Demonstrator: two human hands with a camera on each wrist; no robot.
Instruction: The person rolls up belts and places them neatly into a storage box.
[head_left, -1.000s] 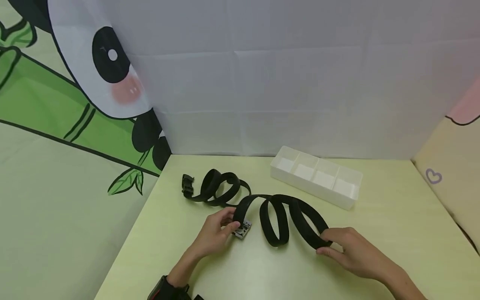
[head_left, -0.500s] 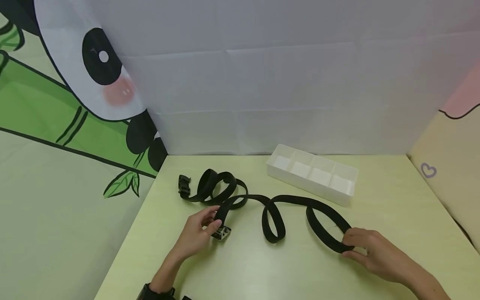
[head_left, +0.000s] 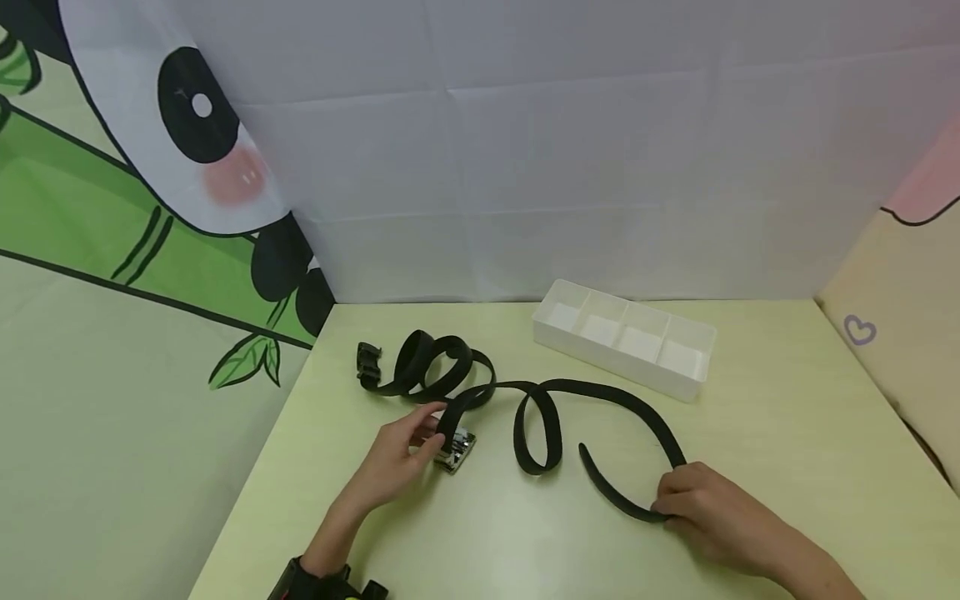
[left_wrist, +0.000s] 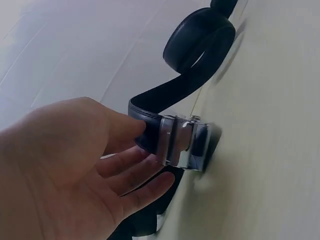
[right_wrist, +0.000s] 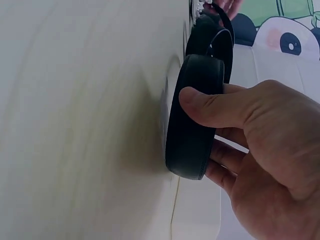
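Note:
A black belt (head_left: 600, 387) lies in loose loops across the table in the head view, with a shiny metal buckle (left_wrist: 185, 142) at its left end. My left hand (head_left: 396, 462) pinches the strap right beside that buckle, thumb on one face and fingers behind. At the belt's other side, my right hand (head_left: 723, 517) grips the strap a short way before its tip; the thumb (right_wrist: 202, 107) presses its outer face in the right wrist view. The free tip (head_left: 596, 471) curves back to the left of the right hand.
Behind the left hand rests a second black strap (head_left: 412, 362), coiled, with a black clip buckle (head_left: 368, 364). A white box with several compartments (head_left: 624, 339) stands at the back of the table (head_left: 525, 542). A printed cloth (head_left: 525, 167) hangs behind it.
My hands have moved apart, the left going leftward and the right going rightward, then slightly back. The belt's right loops have opened, and its free tip now shows.

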